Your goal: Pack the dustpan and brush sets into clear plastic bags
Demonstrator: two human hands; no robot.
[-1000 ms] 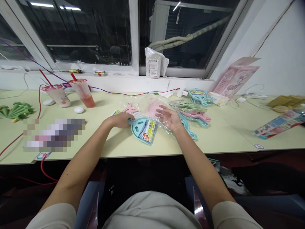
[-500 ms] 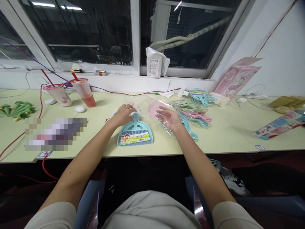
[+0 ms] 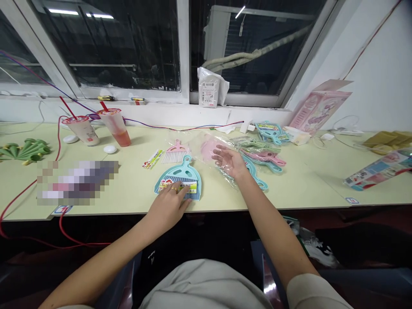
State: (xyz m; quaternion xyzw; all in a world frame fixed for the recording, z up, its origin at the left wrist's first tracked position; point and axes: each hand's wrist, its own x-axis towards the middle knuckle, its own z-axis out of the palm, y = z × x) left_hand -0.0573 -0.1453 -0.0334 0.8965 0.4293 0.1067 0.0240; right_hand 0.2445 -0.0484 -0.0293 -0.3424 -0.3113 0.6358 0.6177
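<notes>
A light-blue dustpan point(image 3: 196, 175) with a blue-bristled brush lies near the table's front edge, its handle pointing away from me. Across the bristles sits a printed label card point(image 3: 193, 187). My left hand point(image 3: 169, 205) rests on the card and bristles, fingers stretched out and slightly apart. Behind the dustpan lie a small pink brush point(image 3: 177, 153) with white bristles and another label card point(image 3: 153, 159). My right hand point(image 3: 231, 164) is palm up with loosely curled, parted fingers, holding nothing. Beside it are a clear plastic bag and a pink dustpan point(image 3: 208, 148).
Wrapped green, pink and blue brush sets point(image 3: 264, 156) are heaped to the right. Two drink cups point(image 3: 117, 128) with red straws stand at the back left, near a red cable point(image 3: 59, 141). A pink box point(image 3: 322, 105) leans at the back right.
My left hand has moved from behind the dustpan's handle toward me, onto its label card. The pink brush is uncovered, and the dustpan is turned slightly. My right hand has barely moved.
</notes>
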